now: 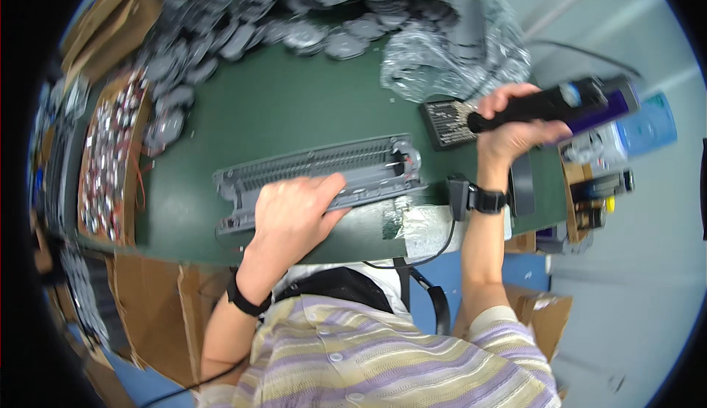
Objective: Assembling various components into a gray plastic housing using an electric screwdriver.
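Grey housing being steadied at the front of the bench, black tool being held over the screws

In the head view, a long, grey, trough-shaped plastic housing is being supported by a dark green tabletop, lying slantwise just in front of the body, presumably so that its hollow side can be seen and reached. Its near wall is being gripped by the left hand, with fingers curled inside and thumb outside, apparently so that sliding is prevented.

A black, cylindrical hand tool is being gripped by the closed right hand, roughly level. Its narrower end is being held above a shallow black tray filled with small silver screws; contact with them cannot be told.

The tray is being stationed just beyond the housing's right end, probably for a short reach. Stacked grey plastic parts are being lined up along the far edge, and wired silver components are being contained by an open brown cardboard box at far left, seemingly so that the middle is being left for work.
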`<state>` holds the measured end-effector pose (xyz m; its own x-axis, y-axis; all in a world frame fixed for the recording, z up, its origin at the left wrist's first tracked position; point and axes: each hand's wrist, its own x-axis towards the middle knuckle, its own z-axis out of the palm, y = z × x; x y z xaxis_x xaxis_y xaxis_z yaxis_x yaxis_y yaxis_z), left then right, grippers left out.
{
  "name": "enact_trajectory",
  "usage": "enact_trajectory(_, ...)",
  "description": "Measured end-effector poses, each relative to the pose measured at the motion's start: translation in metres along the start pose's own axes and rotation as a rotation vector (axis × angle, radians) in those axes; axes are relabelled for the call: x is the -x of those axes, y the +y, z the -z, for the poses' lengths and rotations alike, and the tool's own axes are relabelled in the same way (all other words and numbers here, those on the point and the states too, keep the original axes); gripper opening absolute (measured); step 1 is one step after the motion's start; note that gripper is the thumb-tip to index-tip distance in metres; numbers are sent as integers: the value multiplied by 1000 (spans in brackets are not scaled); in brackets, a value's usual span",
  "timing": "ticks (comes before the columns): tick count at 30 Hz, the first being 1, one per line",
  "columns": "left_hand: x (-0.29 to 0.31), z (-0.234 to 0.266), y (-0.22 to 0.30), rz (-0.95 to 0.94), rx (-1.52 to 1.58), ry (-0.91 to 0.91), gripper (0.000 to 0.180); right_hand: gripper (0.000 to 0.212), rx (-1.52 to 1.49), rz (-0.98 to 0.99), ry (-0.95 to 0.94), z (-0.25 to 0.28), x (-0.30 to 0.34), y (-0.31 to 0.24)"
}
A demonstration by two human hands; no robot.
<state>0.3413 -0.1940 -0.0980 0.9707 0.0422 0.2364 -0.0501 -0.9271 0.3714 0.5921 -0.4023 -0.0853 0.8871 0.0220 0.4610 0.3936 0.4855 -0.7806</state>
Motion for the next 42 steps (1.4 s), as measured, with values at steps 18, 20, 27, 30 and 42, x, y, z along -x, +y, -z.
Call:
enact_trajectory(18, 4, -21, 4, 16, 14, 144, 34, 109, -713, -241, -595, -85, 87, -14)
enact_trajectory(20, 4, -22, 4, 11, 15, 173, 34, 110, -699, -277, -612, -86, 88, -12)
enact_trajectory(27, 7, -29, 5, 39, -18, 178, 34, 111, -677, -305, -591, -87, 94, -6)
enact_trajectory(30, 7, -28, 4, 26, -7, 182, 34, 111, -652, -324, -589, -88, 95, -5)
enact_trajectory(42, 5, -25, 12, 80, 18, 179, 17, 103, -461, -188, -789, -94, 103, -5)
